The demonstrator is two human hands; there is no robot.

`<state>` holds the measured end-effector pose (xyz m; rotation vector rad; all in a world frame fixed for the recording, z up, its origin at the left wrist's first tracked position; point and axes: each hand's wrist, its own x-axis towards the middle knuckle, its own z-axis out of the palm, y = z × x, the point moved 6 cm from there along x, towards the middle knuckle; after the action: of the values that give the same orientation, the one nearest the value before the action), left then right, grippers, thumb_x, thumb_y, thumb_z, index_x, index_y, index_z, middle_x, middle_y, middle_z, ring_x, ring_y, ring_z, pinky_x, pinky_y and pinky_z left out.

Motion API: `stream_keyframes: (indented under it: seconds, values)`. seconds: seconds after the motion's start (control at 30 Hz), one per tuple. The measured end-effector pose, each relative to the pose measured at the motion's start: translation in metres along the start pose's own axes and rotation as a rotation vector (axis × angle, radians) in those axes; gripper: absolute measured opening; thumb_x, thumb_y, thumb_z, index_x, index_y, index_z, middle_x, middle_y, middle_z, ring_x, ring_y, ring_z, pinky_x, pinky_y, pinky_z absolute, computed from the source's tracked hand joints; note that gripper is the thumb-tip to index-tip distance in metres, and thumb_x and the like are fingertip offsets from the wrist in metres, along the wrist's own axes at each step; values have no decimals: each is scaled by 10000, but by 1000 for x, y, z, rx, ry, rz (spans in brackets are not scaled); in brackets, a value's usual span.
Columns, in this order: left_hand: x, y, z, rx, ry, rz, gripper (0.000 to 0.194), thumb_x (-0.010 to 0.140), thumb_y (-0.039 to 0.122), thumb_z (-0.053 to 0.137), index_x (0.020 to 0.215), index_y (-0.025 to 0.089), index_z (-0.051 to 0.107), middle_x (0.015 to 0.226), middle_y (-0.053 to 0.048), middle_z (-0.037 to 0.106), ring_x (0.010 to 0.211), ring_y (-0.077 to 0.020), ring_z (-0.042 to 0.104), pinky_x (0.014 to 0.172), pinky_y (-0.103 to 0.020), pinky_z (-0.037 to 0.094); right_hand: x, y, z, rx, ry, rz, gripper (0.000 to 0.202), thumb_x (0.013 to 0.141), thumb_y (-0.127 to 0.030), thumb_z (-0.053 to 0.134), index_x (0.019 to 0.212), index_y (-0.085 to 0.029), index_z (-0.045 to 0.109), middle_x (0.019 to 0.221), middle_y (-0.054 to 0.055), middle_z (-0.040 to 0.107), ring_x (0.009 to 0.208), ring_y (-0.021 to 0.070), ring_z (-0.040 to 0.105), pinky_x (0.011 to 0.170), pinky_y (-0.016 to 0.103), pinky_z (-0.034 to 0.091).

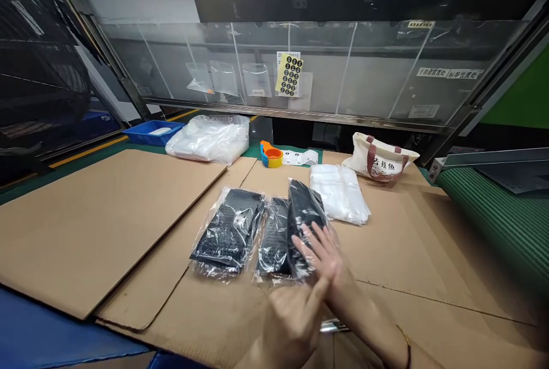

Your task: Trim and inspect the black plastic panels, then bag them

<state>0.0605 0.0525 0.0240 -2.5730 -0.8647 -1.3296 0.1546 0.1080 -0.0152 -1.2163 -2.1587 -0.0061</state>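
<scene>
My right hand (321, 252) lies with spread fingers on a clear plastic bag holding a folded black item (302, 206). Just below it, my left hand (291, 314) is curled and blurred, its thumb towards my right palm; what it grips, if anything, I cannot make out. The bag under my right hand partly covers another bagged black item (274, 237). Farther left lies a bagged black stack (231, 229) with printing on the film. Beyond my right hand sits a stack of clear plastic bags (338, 191).
Cardboard sheets (107, 203) cover the table. At the back are a blue tray (150, 135), a bulky plastic bag (210, 137), an orange, blue and yellow tape dispenser (271, 154) and a canvas tote (377, 157). A green ribbed belt (493, 214) runs along the right.
</scene>
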Motion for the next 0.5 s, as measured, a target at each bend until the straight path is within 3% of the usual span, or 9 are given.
stream_keyframes:
  seconds: [0.13,0.27,0.4,0.5]
  values:
    - [-34,-22,-13,-126,12,-155,617,886,-1,380,1487,119,306,634,8,631,499,-97,590,523,-194,477,21,-19,45,-155,-226,-149,508,921,-183,503,1426,-220,459,1466,134,448,1354,377,407,1061,652,375]
    - [-58,-36,-19,-108,-6,-190,594,885,2,408,1455,166,375,724,-6,679,563,-95,625,575,-176,506,23,-35,78,-159,-352,-173,467,894,-264,592,1356,-211,547,1426,117,492,1305,392,460,1069,578,419]
    - [-67,-56,-10,43,-50,-244,527,892,45,431,1401,182,442,1041,-84,690,945,-156,676,810,-224,546,20,-38,71,-58,-351,-118,504,860,-232,649,1355,-227,553,1421,103,496,1353,325,415,1120,440,396]
    - [-77,-75,2,174,-117,-269,527,885,91,428,1406,174,432,1202,-129,616,1097,-202,620,866,-278,543,16,-40,38,167,-410,-124,563,842,-140,636,1378,-272,522,1383,48,560,1313,220,492,1124,296,382]
